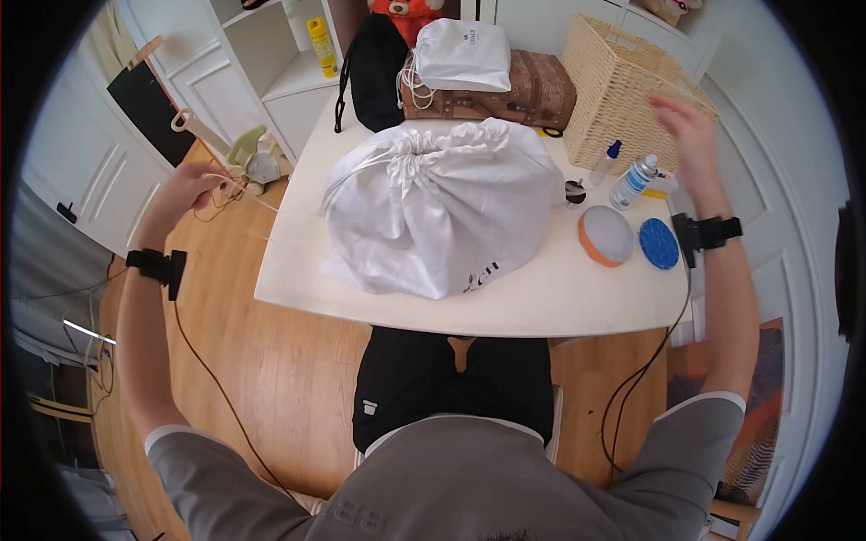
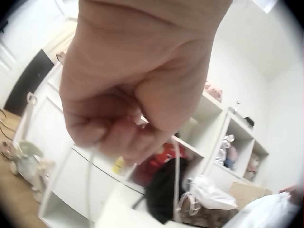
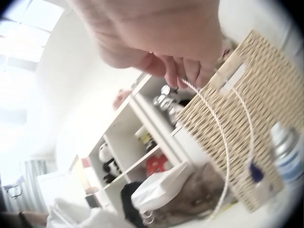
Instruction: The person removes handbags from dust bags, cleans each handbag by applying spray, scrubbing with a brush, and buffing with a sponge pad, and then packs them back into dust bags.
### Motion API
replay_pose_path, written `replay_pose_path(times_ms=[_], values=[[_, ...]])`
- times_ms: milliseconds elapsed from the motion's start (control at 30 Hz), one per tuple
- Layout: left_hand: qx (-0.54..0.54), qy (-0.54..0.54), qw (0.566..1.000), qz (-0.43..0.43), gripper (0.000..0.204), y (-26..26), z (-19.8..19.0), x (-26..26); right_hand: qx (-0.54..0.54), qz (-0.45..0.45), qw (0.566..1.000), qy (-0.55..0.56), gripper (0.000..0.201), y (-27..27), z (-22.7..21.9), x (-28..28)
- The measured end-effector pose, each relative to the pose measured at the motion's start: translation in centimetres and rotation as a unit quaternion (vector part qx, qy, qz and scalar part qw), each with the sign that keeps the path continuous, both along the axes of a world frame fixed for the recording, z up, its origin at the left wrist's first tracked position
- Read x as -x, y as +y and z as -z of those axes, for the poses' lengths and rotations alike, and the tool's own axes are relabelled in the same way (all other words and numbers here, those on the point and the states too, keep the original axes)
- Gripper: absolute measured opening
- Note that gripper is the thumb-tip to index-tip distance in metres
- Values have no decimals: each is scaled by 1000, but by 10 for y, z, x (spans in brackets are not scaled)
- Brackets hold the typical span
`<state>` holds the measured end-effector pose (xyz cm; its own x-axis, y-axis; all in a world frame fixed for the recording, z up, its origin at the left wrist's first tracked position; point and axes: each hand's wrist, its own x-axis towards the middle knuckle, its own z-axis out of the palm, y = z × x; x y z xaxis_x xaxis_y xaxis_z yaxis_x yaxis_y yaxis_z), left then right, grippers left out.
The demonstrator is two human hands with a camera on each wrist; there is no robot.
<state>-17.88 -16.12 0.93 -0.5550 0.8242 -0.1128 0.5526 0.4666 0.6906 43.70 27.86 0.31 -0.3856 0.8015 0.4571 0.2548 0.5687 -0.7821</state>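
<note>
A large white drawstring bag (image 1: 433, 216) stands bulging on the table, its gathered neck facing up and dark lettering low on its front. Off the table's left side, my left hand (image 1: 188, 194) grips a white cord; two strands (image 2: 177, 183) hang below the curled fingers in the left wrist view. My right hand (image 1: 690, 131) is raised at the right, in front of the woven basket. A twisted white cord (image 3: 221, 137) is hooked in its bent fingers, with both strands trailing down. The bag's neck lies between the two hands.
Behind the bag are a black pouch (image 1: 377, 72), a brown case (image 1: 541, 90) with a small white pouch (image 1: 462, 56) on top, and a woven basket (image 1: 604, 90). At the right stand a spray can (image 1: 633, 183), a grey-orange ball (image 1: 606, 236) and a blue disc (image 1: 658, 244).
</note>
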Motion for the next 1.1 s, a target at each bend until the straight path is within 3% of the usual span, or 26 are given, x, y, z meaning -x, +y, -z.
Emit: replay_pose_path(times_ms=[33,67,167,200,233,267,300,367,433,500,567,667,767,900,1000,1067,1100], values=[[-46,-64,996,41,29,18,-2,-23,-17,-78,997,-8,39,-28,3,34],[-94,-127,984,80,39,36,-3,-47,52,-156,984,-64,45,-51,7,58],[-147,-186,954,184,55,78,-4,-118,-187,-253,937,-153,78,-83,49,119],[-139,-159,950,231,63,90,4,-129,-248,-259,920,-157,87,-91,58,133],[-115,-102,947,282,76,97,11,-139,-241,-255,920,-173,89,-102,55,143],[-86,10,940,329,92,103,17,-150,-234,-252,920,-188,91,-108,50,151],[-103,57,931,344,90,106,17,-176,-237,-248,921,-183,91,-111,40,155],[-119,105,919,360,88,117,22,-199,-114,-275,891,-343,87,-114,22,157],[-77,247,921,292,80,136,37,-200,-141,-257,889,-352,77,-113,26,161],[-96,250,911,313,68,149,36,-206,-162,-238,887,-363,68,-114,36,165],[-81,225,909,341,54,161,33,-214,-167,-211,917,-292,55,-117,47,170],[-76,211,905,363,40,177,26,-239,-155,-153,927,-304,39,-119,56,180],[-81,188,916,346,29,189,23,-261,-181,-164,942,-231,34,-125,62,176],[-81,145,928,333,23,186,28,-240,-185,-167,944,-217,37,-128,56,164],[-140,108,946,272,22,173,10,-237,-123,-247,955,-108,39,-116,60,153],[-155,117,950,245,22,172,-6,-229,43,-301,949,82,56,-108,60,143],[-171,119,953,220,22,171,-15,-224,41,-305,948,87,56,-102,57,139]])
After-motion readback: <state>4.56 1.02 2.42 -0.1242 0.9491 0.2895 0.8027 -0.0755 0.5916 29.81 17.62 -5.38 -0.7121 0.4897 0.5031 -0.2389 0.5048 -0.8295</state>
